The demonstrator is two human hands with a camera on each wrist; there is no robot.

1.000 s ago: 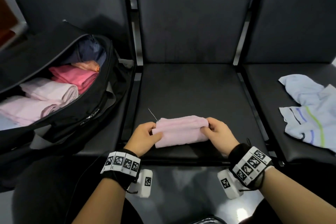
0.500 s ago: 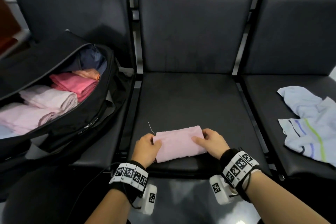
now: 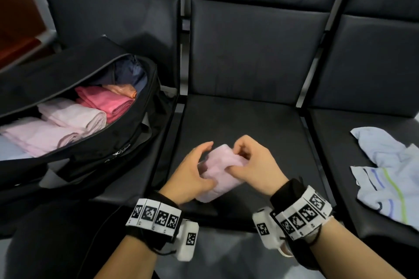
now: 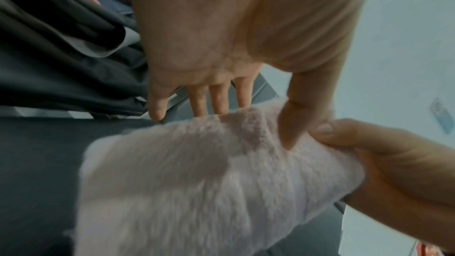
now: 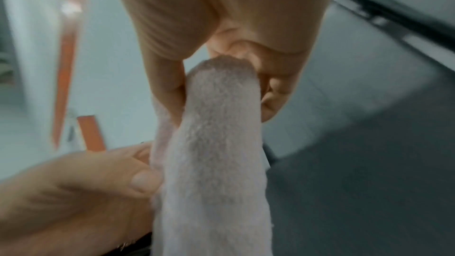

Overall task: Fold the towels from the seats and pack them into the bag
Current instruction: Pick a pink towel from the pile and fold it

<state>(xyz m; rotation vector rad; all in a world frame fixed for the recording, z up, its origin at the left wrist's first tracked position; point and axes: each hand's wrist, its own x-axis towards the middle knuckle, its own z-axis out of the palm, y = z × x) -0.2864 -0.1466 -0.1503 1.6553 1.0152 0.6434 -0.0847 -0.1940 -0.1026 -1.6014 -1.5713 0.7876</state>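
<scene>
Pink towel (image 3: 221, 172) between both curled hands

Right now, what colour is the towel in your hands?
Pale pink towel, plain; clearest in the head view.

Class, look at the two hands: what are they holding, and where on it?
The folded pink towel: right hand pinches its far end, left hand grips its left side.

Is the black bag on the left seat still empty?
No. The open black bag already holds folded towels, light pink and darker pink, lying side by side inside it.
</scene>
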